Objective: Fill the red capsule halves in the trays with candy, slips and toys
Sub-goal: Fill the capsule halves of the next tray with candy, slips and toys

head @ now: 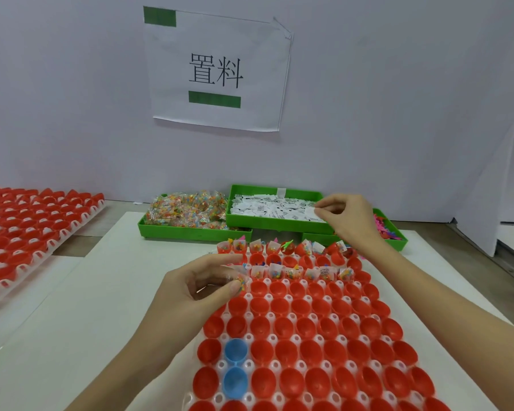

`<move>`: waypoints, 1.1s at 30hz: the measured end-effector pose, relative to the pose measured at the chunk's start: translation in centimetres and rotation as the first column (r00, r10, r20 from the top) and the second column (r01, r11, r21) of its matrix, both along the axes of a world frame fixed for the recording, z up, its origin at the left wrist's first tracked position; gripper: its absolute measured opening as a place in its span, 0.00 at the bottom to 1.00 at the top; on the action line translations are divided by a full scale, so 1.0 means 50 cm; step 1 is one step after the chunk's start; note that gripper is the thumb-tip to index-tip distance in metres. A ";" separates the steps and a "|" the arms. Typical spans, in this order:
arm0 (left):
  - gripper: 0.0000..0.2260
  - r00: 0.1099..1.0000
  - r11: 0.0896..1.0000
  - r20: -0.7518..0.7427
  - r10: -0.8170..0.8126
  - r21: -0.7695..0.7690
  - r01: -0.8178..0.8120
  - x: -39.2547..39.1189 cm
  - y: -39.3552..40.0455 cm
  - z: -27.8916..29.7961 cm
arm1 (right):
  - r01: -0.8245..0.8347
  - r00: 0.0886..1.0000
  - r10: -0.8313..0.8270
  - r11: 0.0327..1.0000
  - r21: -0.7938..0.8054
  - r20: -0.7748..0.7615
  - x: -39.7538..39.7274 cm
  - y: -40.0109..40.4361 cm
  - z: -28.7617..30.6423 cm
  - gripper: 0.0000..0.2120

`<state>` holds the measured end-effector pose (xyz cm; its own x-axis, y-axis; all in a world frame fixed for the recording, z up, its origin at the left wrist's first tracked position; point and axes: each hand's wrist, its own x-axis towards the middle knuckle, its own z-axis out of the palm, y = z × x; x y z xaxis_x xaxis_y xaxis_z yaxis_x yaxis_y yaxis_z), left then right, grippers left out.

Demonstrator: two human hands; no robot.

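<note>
Red capsule halves [297,327] are being held open-side up in a clear tray [275,366] on the white desk [86,321], reaching its near edge. Only the two far rows are seen filled; two blue halves [235,366] are being kept at the tray's near left. A clear candy packet [240,281] is being pinched by the left hand [202,284] over the tray's far left part. A white slip [315,210] is being pinched by the right hand [349,218] over the green slip bin [250,222] at the far edge, flanked by a candy bin [172,231] and a toy bin [398,241], the latter being partly hidden by the right wrist. A second tray [27,229] of red halves is being kept at the left edge.
</note>
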<state>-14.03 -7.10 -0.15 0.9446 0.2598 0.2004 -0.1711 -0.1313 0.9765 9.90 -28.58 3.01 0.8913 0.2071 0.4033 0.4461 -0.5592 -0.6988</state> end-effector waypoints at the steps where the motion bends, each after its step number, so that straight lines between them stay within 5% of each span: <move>1: 0.14 1.000 1.000 0.003 0.002 -0.025 -0.002 0.000 0.001 0.001 | -0.037 0.999 0.038 0.999 0.028 -0.023 -0.028 0.000 0.004 0.04; 7: 0.12 0.999 0.991 -0.022 -0.050 -0.125 0.047 -0.003 -0.013 -0.009 | -0.241 0.853 0.394 0.879 0.411 -0.343 -0.234 0.004 0.010 0.03; 17: 0.14 1.000 0.984 0.007 -0.009 -0.177 0.010 -0.008 -0.052 -0.020 | -0.312 0.762 0.504 0.835 0.453 -0.405 -0.362 -0.010 -0.001 0.01; 27: 0.10 1.000 0.976 0.011 0.009 -0.217 -0.006 -0.009 -0.053 -0.015 | -0.222 0.539 0.656 0.715 0.663 -0.528 -0.381 -0.017 -0.010 0.06; 33: 0.15 1.000 0.989 -0.005 0.016 -0.150 -0.017 -0.017 -0.032 0.001 | -0.389 0.571 0.631 0.771 0.505 -0.525 -0.326 -0.030 0.016 0.06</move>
<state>-14.86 -8.68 -0.12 0.9407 0.3021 0.1546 -0.1666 0.0141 0.9859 -6.40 -30.10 3.82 0.7201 0.6884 -0.0865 -0.0333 -0.0903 -0.9954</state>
